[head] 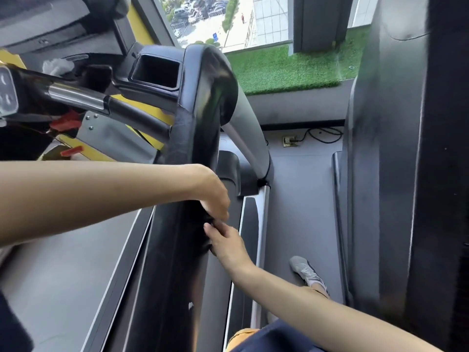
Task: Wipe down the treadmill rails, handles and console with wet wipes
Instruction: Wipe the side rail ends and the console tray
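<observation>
A grey gym floor (299, 199) runs beside a window (215, 19), with a strip of fake grass (291, 69) along the sill in the upper right of the frame. At the far left edge sits part of the console (7, 95), and just above and right of it a crumpled white wipe (57, 66) lies in a tray, well apart from both hands. The treadmill belt (50, 275) fills the lower left. Right of the wipe is an empty square cup holder (154, 71). The black rail (195, 123) curves down from the top centre to the bottom centre. The left hand (215, 199) reaches in from the left across the rail, its fingers curled down over the rail's right side and gripping it. Just below, the right hand (225, 240) comes up from the lower right; its fingertips touch the rail and meet the left fingertips, but whether it grasps anything cannot be told. Further right, a wall socket (289, 141) sits low, and a grey shoe (305, 271) stands on the floor.
</observation>
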Available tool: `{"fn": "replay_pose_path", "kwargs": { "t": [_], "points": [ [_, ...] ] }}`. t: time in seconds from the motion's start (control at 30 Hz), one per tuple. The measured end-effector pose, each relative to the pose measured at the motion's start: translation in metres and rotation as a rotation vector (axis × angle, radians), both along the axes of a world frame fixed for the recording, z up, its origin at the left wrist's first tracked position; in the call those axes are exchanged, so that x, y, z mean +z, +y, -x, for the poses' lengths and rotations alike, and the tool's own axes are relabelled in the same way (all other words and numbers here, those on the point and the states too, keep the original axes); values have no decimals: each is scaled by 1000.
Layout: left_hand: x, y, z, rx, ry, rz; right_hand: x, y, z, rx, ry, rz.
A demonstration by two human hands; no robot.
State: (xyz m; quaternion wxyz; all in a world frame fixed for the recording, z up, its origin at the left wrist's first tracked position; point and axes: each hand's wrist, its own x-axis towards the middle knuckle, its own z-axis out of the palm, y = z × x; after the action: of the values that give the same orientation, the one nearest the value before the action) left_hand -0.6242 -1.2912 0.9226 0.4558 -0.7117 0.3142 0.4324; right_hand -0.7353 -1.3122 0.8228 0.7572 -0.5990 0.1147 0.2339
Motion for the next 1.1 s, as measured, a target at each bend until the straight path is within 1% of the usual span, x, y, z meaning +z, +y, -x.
{"fn": "replay_pose_path", "kwargs": {
  "t": [0.07,0.13,0.2,0.23,0.27,0.33,0.37,0.4,0.43,0.5,0.57,0.63,0.67,0.7,0.8,0.83,0.87,0.9,0.93,1.03,1.07,1.1],
  "points": [
    [3,4,-14,-30,-91,62,2,0,4,-21,18,-9],
    [5,8,-26,-172,-225,123,3,0,10,-12,14,-37],
    [-2,13,-30,-269,-289,169,0,2,17,-3,-24,-17],
    [-6,14,-24,-276,-277,156,-2,4,21,-1,-29,-15],
    [-8,13,-15,-228,-234,133,-4,4,25,-7,-22,-12],
    [-11,6,11,-21,-92,44,-9,5,31,-57,0,-38],
    [-11,4,25,27,-28,-3,-11,6,33,-80,20,-61],
    [-8,2,35,24,-3,-23,-9,4,37,-88,38,-83],
    [-4,3,34,-1,-16,3,-7,4,40,-92,43,-102],
    [6,8,9,-115,-145,98,-6,1,45,-68,45,-130],
    [16,22,-29,-307,-324,265,-10,-1,48,-10,20,-143],
    [20,41,-50,-480,-429,385,-18,4,49,-4,-6,-122],
    [18,49,-50,-528,-418,455,-23,7,49,-23,8,-110],
    [14,56,-40,-555,-361,490,-28,10,49,-36,14,-101],
    [-1,67,21,-579,-21,588,-29,13,47,-15,24,-91],
    [0,70,32,-565,44,613,-28,14,46,1,36,-97],
    [6,70,32,-530,57,641,-27,14,44,10,46,-99],
    [12,69,23,-468,11,674,-27,16,43,12,52,-95],
    [17,71,8,-475,-92,688,-28,16,42,12,69,-96],
    [35,78,-27,-449,-467,761,-28,17,44,23,89,-97],
    [34,79,-27,-445,-535,796,-30,18,43,23,86,-99],
    [30,80,-19,-455,-540,832,-29,17,43,28,89,-95]
  ]
}}
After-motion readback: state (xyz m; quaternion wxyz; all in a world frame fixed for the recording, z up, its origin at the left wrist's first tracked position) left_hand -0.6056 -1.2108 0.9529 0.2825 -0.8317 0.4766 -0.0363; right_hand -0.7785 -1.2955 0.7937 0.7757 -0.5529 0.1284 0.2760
